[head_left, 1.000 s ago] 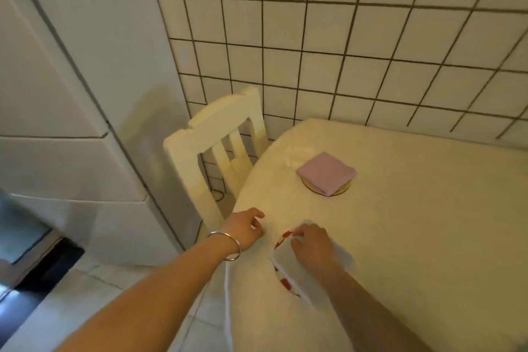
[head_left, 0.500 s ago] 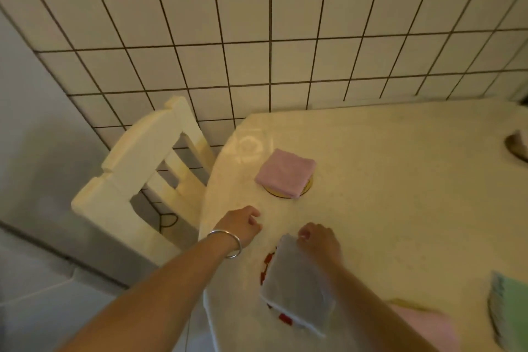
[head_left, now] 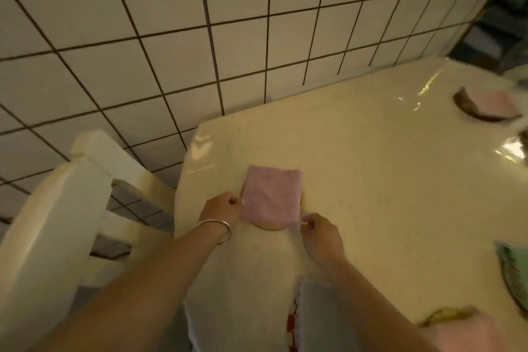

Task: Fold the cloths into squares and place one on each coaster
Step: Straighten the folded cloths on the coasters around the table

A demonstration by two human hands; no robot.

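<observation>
We see the folded pink cloth (head_left: 272,199) lying on a coaster (head_left: 270,226) near the counter's (head_left: 385,168) left edge, toward its far left corner; only a sliver of the coaster shows below the cloth. Our left hand (head_left: 221,208) has its fingers curled at the cloth's left edge, the grip apparently pinching it. Our right hand (head_left: 321,236) pinches the cloth's near right corner. A grey folded cloth (head_left: 320,317) lies at the near edge over a red-patterned coaster (head_left: 292,323). Further cloths on coasters sit blurred: pink at the far right (head_left: 490,104), green at the right edge (head_left: 514,268), pink at the near right (head_left: 463,331). A white chair (head_left: 65,208) stands beside the left edge against the tiled wall (head_left: 171,23).
</observation>
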